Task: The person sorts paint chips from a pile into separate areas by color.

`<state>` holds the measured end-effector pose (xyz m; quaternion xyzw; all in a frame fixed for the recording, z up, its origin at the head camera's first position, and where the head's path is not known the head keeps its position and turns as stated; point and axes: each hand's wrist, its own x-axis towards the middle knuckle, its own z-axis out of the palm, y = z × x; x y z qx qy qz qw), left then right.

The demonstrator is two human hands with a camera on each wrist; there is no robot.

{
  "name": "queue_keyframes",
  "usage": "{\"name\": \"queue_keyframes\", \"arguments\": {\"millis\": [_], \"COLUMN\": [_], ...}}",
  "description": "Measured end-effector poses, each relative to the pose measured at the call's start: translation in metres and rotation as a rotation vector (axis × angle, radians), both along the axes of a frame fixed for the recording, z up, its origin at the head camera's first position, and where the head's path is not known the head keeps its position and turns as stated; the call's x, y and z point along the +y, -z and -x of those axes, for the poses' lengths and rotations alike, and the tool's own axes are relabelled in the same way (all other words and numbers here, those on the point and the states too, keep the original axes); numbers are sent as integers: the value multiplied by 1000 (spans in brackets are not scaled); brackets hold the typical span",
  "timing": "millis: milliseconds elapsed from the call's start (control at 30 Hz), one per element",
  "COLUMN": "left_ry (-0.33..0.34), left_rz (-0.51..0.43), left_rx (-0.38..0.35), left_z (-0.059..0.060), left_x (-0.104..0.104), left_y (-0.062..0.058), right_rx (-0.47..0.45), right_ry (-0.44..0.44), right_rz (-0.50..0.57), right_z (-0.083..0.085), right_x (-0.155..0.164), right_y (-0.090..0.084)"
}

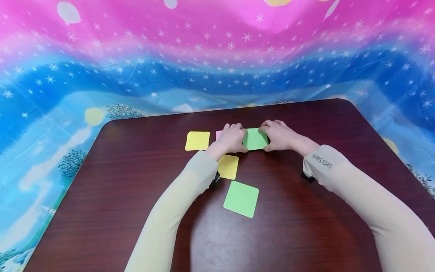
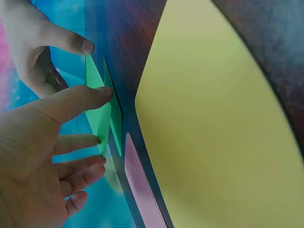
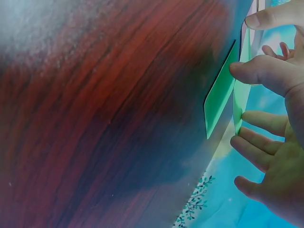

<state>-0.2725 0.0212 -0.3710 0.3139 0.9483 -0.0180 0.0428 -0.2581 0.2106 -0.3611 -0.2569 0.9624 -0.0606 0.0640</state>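
Note:
Both hands hold a green square card [image 1: 255,139] between them near the back of the table. My left hand [image 1: 232,138] pinches its left side, thumb at the near corner and fingertips at the far one. The right hand [image 1: 280,136] grips the opposite side the same way. In the left wrist view, a second green card [image 2: 115,118] lies close beneath the held one; the right wrist view shows this lower card [image 3: 219,92] too. A pink card [image 1: 218,134] is mostly hidden behind the left hand.
Left of the pink card lies a yellow card [image 1: 198,141], seemingly stacked. Another yellow card [image 1: 228,167] is partly covered by the left forearm, with a green card [image 1: 241,199] nearer. A patterned cloth [image 1: 217,56] hangs behind the dark wooden table [image 1: 136,181].

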Motion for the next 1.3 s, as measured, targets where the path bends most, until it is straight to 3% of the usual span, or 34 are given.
{"name": "queue_keyframes", "arguments": {"millis": [700,1000,1300], "left_ry": [-34,-26,-11], "left_rz": [-24,-51,-54], "left_rx": [-96,-180,-165], "left_z": [22,24,19], "left_x": [10,10,8], "left_y": [3,3,5], "right_rx": [-82,-124,-99], "right_ry": [59,49,27], "right_rz": [39,63,46], "right_z": [19,20,18], "right_x": [6,9,9], "right_y": [8,14,16]}}
